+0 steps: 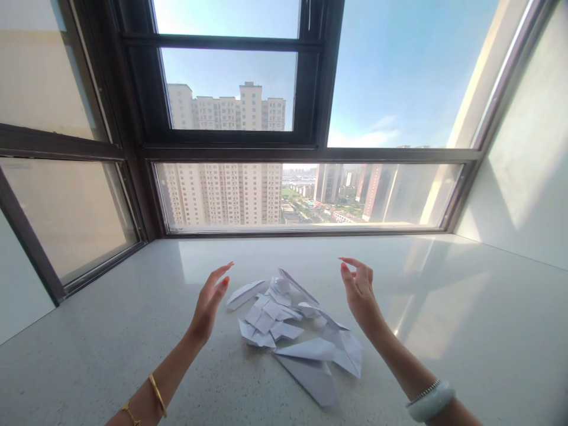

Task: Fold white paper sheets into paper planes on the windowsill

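Note:
Between my two hands lies a loose pile of folded white paper pieces (266, 313) on the pale speckled sill. Nearest me in the pile is a paper plane (310, 370), with another folded paper (348, 349) partly under it to the right. A narrow folded paper (245, 294) rests at the pile's left, and a long thin one (298, 285) leans at its back. My left hand (212, 302) hovers left of the pile, fingers apart and holding nothing. On the other side, my right hand (358, 284) is raised, thumb and fingers apart, also holding nothing. Neither touches the paper.
The speckled sill (177, 378) runs back to a dark window frame (306, 155). Tall buildings (226, 192) stand outside the glass. A white wall (528, 177) bounds the right side, and side window panes (66, 219) the left. Sunlight patches fall on the right of the sill.

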{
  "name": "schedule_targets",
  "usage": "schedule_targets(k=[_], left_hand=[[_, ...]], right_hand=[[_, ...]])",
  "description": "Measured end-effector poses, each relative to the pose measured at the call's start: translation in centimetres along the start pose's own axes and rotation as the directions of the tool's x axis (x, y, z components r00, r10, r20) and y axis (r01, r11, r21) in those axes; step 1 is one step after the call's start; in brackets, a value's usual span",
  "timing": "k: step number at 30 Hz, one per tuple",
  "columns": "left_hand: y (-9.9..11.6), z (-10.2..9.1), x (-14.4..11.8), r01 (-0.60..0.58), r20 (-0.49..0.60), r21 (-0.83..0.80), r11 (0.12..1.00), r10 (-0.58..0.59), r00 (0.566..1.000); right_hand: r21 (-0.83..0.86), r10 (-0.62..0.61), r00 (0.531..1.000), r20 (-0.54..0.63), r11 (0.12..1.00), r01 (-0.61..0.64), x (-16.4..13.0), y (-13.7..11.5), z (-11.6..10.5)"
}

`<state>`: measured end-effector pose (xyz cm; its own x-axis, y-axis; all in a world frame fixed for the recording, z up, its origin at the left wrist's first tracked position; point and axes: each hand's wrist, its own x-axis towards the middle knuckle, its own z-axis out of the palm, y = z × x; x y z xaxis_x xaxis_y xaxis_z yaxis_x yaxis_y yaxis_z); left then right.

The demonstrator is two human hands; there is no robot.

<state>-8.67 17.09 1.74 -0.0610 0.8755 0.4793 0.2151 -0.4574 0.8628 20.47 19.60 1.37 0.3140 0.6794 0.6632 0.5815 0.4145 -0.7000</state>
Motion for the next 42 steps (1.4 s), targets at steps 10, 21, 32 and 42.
schedule_targets(k=[10, 21, 32, 42], left_hand=[[0.0, 2.5, -2.0, 0.091, 0.419, 0.181, 0.979, -0.16, 0.894], [-1.1, 4.3, -5.9, -0.489, 0.808, 0.416, 0.767, -0.065, 0.586], [2.9, 2.1, -6.3, -0.188, 0.76, 0.401, 0.896, -0.212, 0.614], [0.3, 0.1, -2.0, 0.218, 0.203, 0.535, 0.816, -0.375, 0.905]], right_hand=[[-0.099, 0.109, 0.809, 0.577, 0.993, -0.063, 0.2, 3.4, -2.6], [-0.239, 0.233, 0.506, 0.831, 0.969, -0.053, -2.1, 3.2, -2.3], [-0.471, 0.195, 0.849, 0.492, 0.879, 0.072, -1.7, 5.8, -0.6], [-0.077, 0.057, 0.565, 0.823, 0.997, 0.011, -3.5, -1.0, -1.3]])
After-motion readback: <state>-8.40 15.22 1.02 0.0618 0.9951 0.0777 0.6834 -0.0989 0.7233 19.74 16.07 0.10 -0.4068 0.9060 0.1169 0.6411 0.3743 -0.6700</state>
